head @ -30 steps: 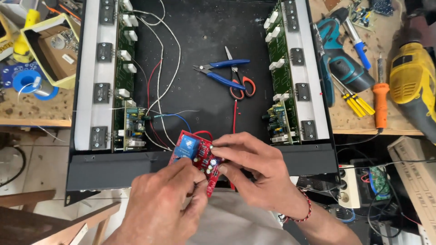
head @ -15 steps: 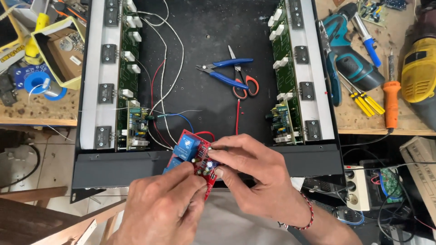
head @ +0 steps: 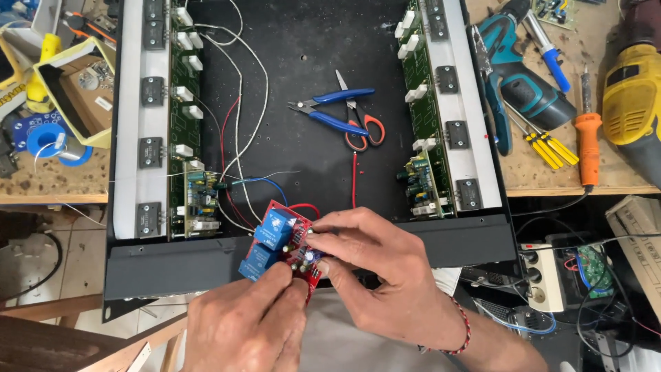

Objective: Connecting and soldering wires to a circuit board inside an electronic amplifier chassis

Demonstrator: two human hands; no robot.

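A yellow box (head: 65,89) sits at ten o'clock on the surface (head: 41,182). Since a second ago the view has drifted, but both hands grip the red circuit board (head: 284,248) as before, so work continues. Left hand (head: 244,324) pinches its lower edge, right hand (head: 372,265) its right side. Board's long axis runs one to seven o'clock, over the black case's (head: 296,83) front lip

Blue pliers (head: 332,110) and red scissors (head: 363,124) lie crossed, touching, on the black chassis (head: 303,62) floor. Out on the desk (head: 544,172) to the right: teal drill (head: 516,62), yellow screwdrivers (head: 544,145), orange soldering iron (head: 588,138), yellow drill (head: 633,96). Solder spool (head: 51,145) off to the left.
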